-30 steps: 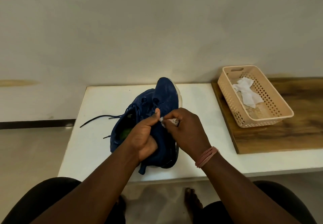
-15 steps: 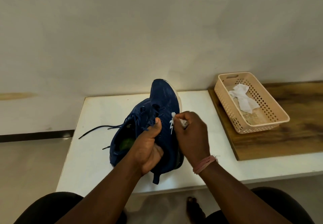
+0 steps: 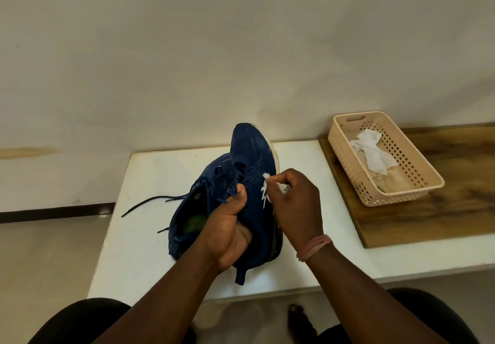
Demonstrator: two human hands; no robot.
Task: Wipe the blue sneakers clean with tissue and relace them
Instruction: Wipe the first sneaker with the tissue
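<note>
Two blue sneakers lie close together on the white table [image 3: 150,249]. The nearer sneaker [image 3: 254,156] is tilted on its side, toe pointing away, with a white logo on its flank. My left hand [image 3: 227,225] grips it round the tongue and lace area, thumb on top. My right hand [image 3: 294,204] pinches a small wad of white tissue [image 3: 266,182] against the sneaker's side by the logo. The second sneaker [image 3: 187,217] sits to the left, its opening showing a green insole. A loose dark lace [image 3: 150,201] trails left across the table.
A beige perforated basket [image 3: 417,182] holding crumpled used tissue [image 3: 375,150] stands on a wooden board [image 3: 428,217] to the right. A pale wall rises right behind the table. My knees and a foot show below the table's front edge.
The sneaker has been turned so its side with the white logo faces up. My right hand with the tissue has shifted from the tongue area to that side.
</note>
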